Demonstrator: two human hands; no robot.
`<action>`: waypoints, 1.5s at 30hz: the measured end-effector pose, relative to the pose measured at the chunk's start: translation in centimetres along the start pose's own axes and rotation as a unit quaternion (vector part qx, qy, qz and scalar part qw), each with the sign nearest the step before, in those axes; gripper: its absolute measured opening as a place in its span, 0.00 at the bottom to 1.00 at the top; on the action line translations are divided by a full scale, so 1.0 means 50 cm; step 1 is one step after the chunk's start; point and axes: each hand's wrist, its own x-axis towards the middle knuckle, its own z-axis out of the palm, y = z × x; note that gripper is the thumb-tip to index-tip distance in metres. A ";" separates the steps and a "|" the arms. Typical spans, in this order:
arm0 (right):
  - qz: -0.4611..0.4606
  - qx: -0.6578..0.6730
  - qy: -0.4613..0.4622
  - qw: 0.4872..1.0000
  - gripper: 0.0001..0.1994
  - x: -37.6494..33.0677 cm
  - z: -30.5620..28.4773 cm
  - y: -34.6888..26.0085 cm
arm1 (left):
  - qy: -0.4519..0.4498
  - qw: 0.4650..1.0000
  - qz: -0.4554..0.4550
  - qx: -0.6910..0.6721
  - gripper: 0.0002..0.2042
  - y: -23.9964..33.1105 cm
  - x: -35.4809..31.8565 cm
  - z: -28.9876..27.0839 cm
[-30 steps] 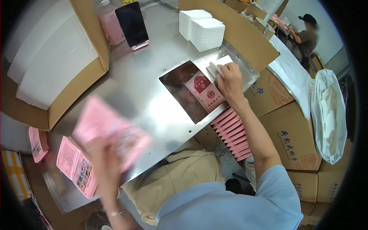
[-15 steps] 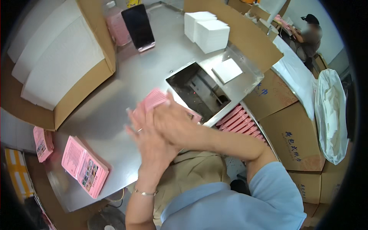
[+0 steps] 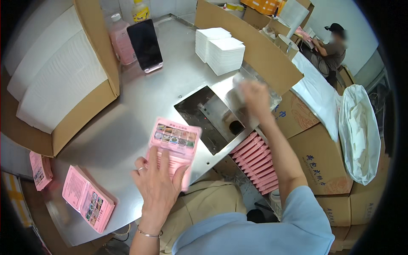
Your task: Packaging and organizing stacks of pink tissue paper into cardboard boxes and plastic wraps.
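Observation:
My left hand (image 3: 158, 183) grips a pink printed paper wallet (image 3: 175, 137) at the table's near edge. Its fingers lie over the lower half and the thumb is at the right side. Pictures of small round items show on the upper flap. My right hand (image 3: 255, 98), smeared by motion, is over the metal plate right of a rectangular opening (image 3: 199, 114). Whether it holds anything is unclear. To the left lie a pile of pink wallets (image 3: 89, 197) and a smaller pile (image 3: 40, 171). Filled pink packs (image 3: 257, 163) stand in a row below the opening.
White napkin stacks (image 3: 225, 55) stand at the back. A carton of white paper (image 3: 63, 85) takes up the left. Behind are a phone on a stand (image 3: 145, 44) and a pink bottle (image 3: 122, 40). Brown cartons (image 3: 323, 163) and a white bag (image 3: 360, 136) stand right; a person (image 3: 333, 51) sits beyond.
My hands have parted. The right moved up and right to the metal plate, where a white square napkin lay; it is out of sight now. The left stays on the pink wallet, now turned upright.

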 end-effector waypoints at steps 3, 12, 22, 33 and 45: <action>-0.053 -0.018 0.208 0.977 0.11 0.128 -0.072 -0.101 | 0.015 0.998 0.041 -0.033 0.23 -0.011 0.005 0.022; -0.262 -0.319 0.006 0.911 0.16 0.278 0.092 -0.097 | 0.028 0.996 0.010 -0.089 0.20 -0.004 0.013 0.028; -0.145 -0.147 -0.098 0.974 0.30 0.419 0.197 -0.017 | 0.012 0.993 0.012 -0.120 0.19 -0.006 0.024 0.033; -0.228 0.010 -0.014 0.974 0.18 0.182 -0.007 -0.072 | 0.045 0.993 0.023 -0.106 0.18 -0.002 0.020 0.047; -0.126 -0.226 -0.074 0.963 0.11 0.018 -0.068 -0.118 | 0.070 0.992 0.044 -0.094 0.17 -0.006 0.013 0.041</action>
